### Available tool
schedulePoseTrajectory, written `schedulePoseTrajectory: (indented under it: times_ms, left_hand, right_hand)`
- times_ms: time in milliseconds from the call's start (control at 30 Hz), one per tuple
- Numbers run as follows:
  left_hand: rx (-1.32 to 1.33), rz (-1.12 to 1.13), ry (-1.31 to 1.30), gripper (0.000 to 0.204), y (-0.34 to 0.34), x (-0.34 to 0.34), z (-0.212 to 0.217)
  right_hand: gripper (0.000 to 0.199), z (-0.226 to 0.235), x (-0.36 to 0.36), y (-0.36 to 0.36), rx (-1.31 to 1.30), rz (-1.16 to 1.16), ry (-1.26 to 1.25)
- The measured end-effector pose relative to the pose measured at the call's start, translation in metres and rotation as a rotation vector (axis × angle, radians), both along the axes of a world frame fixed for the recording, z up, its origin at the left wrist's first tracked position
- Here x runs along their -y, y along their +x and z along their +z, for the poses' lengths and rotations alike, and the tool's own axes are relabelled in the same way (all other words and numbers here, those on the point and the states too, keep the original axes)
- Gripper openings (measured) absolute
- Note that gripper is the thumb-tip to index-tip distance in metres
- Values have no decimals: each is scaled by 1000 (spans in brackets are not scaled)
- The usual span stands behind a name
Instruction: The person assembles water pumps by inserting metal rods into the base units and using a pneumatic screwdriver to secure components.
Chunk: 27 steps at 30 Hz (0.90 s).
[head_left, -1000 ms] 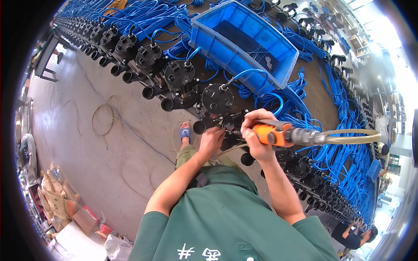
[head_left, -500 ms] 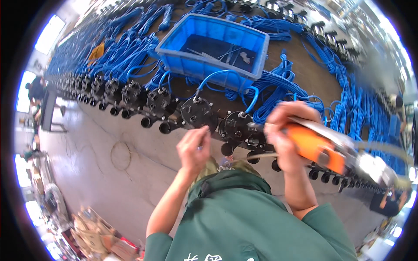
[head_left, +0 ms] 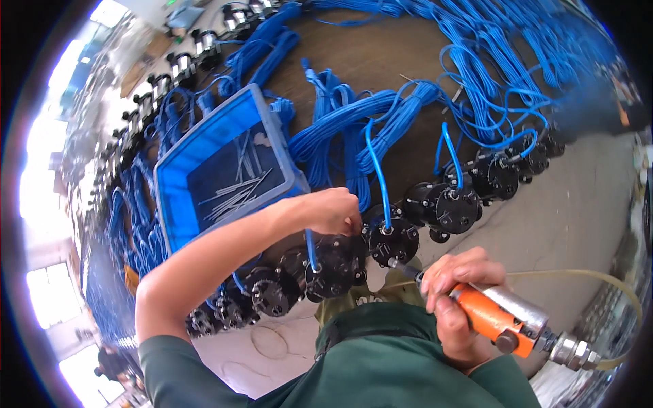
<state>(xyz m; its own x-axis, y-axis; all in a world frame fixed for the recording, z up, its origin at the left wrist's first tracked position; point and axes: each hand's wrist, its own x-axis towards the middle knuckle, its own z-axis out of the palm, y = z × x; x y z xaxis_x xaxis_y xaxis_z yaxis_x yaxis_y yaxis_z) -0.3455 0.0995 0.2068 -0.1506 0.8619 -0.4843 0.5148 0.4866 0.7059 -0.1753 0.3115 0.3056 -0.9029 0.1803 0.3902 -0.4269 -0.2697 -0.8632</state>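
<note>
An orange and silver air screwdriver [head_left: 493, 318] is gripped in my right hand [head_left: 457, 285]. Its bit meets the face of a black round housing [head_left: 393, 242] near the lower edge. From that housing's top rises a blue cable [head_left: 378, 178]. My left hand [head_left: 335, 211] is closed beside the same housing, fingers bent downward; whatever they may hold is hidden. Just left of it sits another black housing [head_left: 335, 275], partly under my forearm.
A blue plastic bin [head_left: 280, 146] with thin metal rods [head_left: 238, 196] stands left of centre. Bundled blue cables [head_left: 364, 122] cover the brown tabletop [head_left: 354, 47]. More black housings [head_left: 452, 207] line the table edge. A pale air hose [head_left: 578, 273] trails right from the screwdriver.
My view has turned toward the right. The screwdriver has come from away on the right to a housing's face. My left hand has moved from below one housing to the back side of another.
</note>
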Motion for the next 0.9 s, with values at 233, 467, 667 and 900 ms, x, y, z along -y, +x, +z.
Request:
schedulePoseTrajectory:
  times_ms: [233,467,667,900]
  left_hand:
    - [-182,-430,116,28,6,29,-87]
    - [-167,-209,424,32,12,58,-122]
    - [-136,-195,382,14,16,48,-114]
    - [-174,-270,317,18,18,51,-130]
  right_hand:
    - [33,-17,32,15,164,-224,-8]
    - [35,-32,48,18,223,-161,10]
    - [35,-30,71,8,218,-141,-12]
    - [35,-40,96,-13,186,-104,70]
